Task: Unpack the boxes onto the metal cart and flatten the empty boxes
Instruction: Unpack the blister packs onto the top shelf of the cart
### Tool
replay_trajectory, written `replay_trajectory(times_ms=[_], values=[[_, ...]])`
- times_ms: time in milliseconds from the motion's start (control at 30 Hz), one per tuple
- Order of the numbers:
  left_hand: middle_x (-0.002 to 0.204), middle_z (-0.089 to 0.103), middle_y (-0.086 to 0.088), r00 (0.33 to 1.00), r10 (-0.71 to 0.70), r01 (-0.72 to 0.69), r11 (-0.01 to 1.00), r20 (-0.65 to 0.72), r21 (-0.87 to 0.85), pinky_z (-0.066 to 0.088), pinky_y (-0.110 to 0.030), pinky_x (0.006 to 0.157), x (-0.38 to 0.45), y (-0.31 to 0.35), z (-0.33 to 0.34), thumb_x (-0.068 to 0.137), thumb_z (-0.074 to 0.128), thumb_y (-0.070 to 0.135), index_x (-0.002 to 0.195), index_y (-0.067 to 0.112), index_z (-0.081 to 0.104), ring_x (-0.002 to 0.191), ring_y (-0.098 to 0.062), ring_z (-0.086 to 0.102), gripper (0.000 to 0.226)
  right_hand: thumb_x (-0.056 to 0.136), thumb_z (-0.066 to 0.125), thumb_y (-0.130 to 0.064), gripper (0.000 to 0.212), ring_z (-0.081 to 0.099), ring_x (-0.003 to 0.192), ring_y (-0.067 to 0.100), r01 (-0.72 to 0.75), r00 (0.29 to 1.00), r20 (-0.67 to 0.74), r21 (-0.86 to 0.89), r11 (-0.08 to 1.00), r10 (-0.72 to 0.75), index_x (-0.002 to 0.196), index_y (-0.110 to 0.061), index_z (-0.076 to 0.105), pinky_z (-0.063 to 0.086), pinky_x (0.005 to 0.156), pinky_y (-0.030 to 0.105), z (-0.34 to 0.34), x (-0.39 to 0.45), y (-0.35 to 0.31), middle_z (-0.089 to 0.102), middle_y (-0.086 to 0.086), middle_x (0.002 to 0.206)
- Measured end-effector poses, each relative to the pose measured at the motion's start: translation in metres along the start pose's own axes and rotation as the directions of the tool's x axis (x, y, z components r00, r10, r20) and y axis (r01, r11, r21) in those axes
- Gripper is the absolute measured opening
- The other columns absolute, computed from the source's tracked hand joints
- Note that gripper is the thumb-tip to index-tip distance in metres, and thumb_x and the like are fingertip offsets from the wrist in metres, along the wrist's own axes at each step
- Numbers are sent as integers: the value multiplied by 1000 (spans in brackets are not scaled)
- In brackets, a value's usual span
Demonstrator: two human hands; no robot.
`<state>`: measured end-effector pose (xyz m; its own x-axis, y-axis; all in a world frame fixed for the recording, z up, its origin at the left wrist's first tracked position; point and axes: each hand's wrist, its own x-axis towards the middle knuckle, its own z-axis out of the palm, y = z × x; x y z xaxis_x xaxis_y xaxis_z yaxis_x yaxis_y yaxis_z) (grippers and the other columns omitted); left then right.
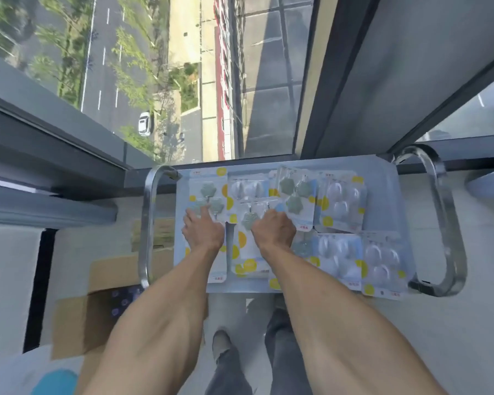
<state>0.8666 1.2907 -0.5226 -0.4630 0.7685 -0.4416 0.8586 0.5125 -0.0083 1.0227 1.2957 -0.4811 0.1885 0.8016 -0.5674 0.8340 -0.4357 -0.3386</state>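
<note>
The metal cart [382,178] stands in front of me against a window, its top covered with several blister packs of wall hooks. My left hand [203,229] lies on a pack of green flower hooks [208,192] at the cart's left, fingers stretched over it. My right hand [273,228] rests on a middle pack [248,220], its fingers curled at the edge of another green-hook pack [294,192]. An open cardboard box [97,303] sits on the floor to my left, dark items inside.
Chrome handle loops close the cart's left [144,223] and right [451,223] ends. A second cardboard box [160,232] lies on the floor behind the left handle. The window frame [69,155] runs behind the cart. My feet [220,343] stand below the cart's near edge.
</note>
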Motion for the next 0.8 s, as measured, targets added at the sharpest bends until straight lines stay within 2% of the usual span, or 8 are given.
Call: replay_trajectory(times_ms=[133,233,333,567,667,800], values=[[157,21,-19,998,-54,54,998,10,-9,28,-44,114,2,-37,-7,95,53,31,148,20,32,145,-33,21,58,91,48,-16,28,63,105,33,31,997,72,-38,999,-28,109,-7,66,49,84,34,28,-4,-29,67,14,112],[155,27,-17,998,-53,53,999,-32,-10,30,-45,112,15,-56,-9,93,57,31,146,21,34,144,-32,25,59,90,48,-16,26,64,103,32,42,998,50,-26,999,-40,108,-8,66,49,83,34,40,9,-56,67,12,110],[159,18,-19,999,-22,22,1000,-26,-20,29,-43,114,33,-64,-8,93,60,31,147,20,31,147,-32,21,63,90,48,-16,26,65,102,33,46,998,36,18,999,-47,107,-7,67,50,80,35,46,26,-85,67,13,109],[162,12,-18,1000,11,-16,988,-29,-151,33,-39,113,56,-74,2,88,59,9,150,18,28,146,-33,24,70,91,49,-16,25,63,105,31,111,993,50,6,994,-111,110,-11,65,47,81,32,72,59,-138,66,10,111],[160,17,-19,999,29,-35,977,-32,-208,34,-42,112,61,-86,9,85,59,4,148,19,32,147,-33,22,70,93,51,-18,25,63,108,31,91,995,36,8,996,-91,114,-11,64,48,82,32,83,75,-149,65,11,115],[162,12,-19,997,72,-70,978,1,-199,37,-41,110,58,-95,4,86,59,2,148,17,32,146,-34,24,69,93,50,-22,27,62,107,33,65,998,21,16,998,-65,112,-9,64,46,81,33,92,76,-148,64,13,114]])
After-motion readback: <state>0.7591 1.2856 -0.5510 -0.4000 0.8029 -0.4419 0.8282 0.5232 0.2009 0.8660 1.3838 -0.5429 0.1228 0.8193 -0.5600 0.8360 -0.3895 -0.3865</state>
